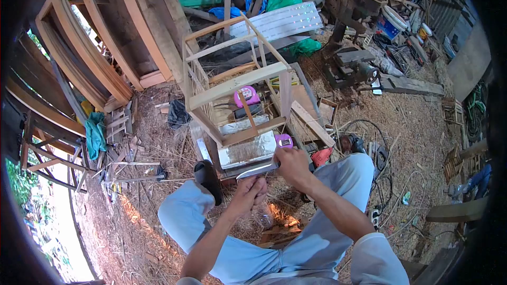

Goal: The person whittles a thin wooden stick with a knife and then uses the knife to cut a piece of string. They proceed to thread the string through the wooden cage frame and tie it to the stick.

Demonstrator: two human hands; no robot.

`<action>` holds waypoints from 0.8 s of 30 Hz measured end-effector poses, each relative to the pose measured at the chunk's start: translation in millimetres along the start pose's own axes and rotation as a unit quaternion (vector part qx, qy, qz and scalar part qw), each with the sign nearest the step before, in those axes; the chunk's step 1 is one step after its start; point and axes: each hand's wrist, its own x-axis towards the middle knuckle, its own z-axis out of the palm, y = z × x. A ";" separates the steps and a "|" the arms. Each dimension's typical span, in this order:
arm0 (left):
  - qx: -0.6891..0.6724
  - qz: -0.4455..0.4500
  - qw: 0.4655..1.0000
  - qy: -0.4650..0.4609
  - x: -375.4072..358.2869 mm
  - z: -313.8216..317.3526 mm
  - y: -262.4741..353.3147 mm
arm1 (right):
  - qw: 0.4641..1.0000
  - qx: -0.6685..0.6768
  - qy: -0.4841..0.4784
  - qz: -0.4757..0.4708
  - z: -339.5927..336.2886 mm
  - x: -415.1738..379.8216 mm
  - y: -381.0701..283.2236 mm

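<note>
My right hand is closed around the handle end of a knife, whose pale, flat blade points left over my lap. Just under the blade, my left hand is closed with its fingers curled; what it grips is too small to make out. Ahead of both hands stands a small wooden frame with thin slats along its left side. A worn whitish wooden block lies at its near end. Beside my right hand sits a purple tape measure-like case. A larger pink round object is inside the frame.
Wood shavings cover the ground. Long curved timber pieces lean at the left. A rusty machine stands at the back right. A dark cable curls beside my right knee. A perforated white panel lies behind the frame.
</note>
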 end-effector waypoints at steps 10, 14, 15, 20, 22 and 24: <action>0.006 0.048 0.999 0.021 -4.1 10.4 14.0 | 0.990 -0.095 0.058 0.085 0.3 17.6 25.3; 0.075 0.035 0.996 -0.026 -21.4 3.4 -14.0 | 0.947 -0.106 0.143 0.267 -38.1 40.3 80.1; 0.062 0.028 0.996 -0.051 -24.6 7.3 -7.8 | 0.948 -0.096 0.160 0.260 -44.8 38.0 85.3; 0.002 -0.001 1.000 -0.014 -19.7 8.8 17.1 | 0.953 0.042 0.191 0.232 -37.7 38.6 65.8; 0.078 0.044 0.996 0.030 -12.8 8.2 17.8 | 0.946 0.109 0.264 0.154 -32.2 33.6 43.8; 0.096 0.061 0.993 0.019 -11.6 5.9 16.8 | 0.928 0.183 0.266 0.187 -18.8 33.6 52.6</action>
